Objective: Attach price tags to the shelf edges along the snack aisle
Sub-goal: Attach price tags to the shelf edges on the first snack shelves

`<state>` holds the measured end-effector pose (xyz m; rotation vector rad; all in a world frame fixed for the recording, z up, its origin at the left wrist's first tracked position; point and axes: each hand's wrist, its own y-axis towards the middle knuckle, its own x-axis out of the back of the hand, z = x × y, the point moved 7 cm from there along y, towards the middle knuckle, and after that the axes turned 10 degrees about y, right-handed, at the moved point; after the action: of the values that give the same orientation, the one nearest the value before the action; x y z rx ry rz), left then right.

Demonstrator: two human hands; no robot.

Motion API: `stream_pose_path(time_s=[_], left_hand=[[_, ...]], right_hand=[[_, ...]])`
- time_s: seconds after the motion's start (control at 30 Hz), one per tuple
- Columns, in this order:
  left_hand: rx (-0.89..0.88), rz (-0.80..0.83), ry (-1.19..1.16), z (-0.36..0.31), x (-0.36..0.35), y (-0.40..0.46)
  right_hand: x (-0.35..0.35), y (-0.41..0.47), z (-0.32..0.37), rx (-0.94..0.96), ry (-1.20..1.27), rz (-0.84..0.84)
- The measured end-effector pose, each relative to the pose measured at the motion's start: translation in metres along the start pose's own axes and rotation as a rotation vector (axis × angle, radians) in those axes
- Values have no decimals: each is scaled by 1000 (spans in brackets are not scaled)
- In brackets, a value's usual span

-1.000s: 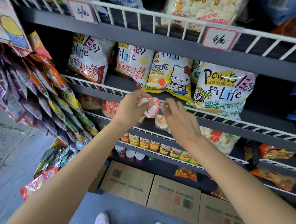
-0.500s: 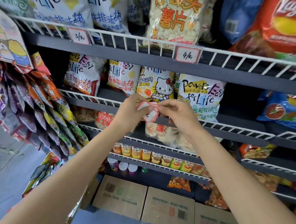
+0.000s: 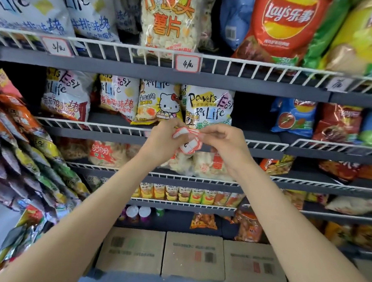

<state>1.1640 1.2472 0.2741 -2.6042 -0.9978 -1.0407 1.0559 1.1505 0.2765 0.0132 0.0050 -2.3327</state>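
while both hands meet in front of the second shelf's wire edge, the left hand holds a small bunch of red-bordered price tags, its fingers curled round their left side so the bunch stays steady. the right hand comes in from the right with fingertips closed in a pinch on the tags' upper right edge — judging by that, it is working one tag free of the rest, though the exact contact is too small to make out. the tags hang in the air just near of the wire edge, below the hello kitty bag and the powers easy for life bag; i cannot tell whether they touch the wire.

the top shelf's rail already carries tags: a 5 yuan tag at left, a 4 yuan tag in the middle and a blurred one far right. the second shelf's edge shows none that i can make out, so this row is probably next. holding the bunch right at that edge keeps the reach short once a tag comes loose.
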Motion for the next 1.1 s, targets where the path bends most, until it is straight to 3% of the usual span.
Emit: stream_pose_path(time_s=[0.33,0.67,1.1], left_hand=[[-61,7,-71,-85,-75,4],[18,-153,-87,-164,-186,23],[42,-122,-68,-205,-264,38]], right_hand=[[115,-15,-1,-20,160,-59],[281,-3,1,-83,10,-1],[378,10,-24,-27,-139,-95]])
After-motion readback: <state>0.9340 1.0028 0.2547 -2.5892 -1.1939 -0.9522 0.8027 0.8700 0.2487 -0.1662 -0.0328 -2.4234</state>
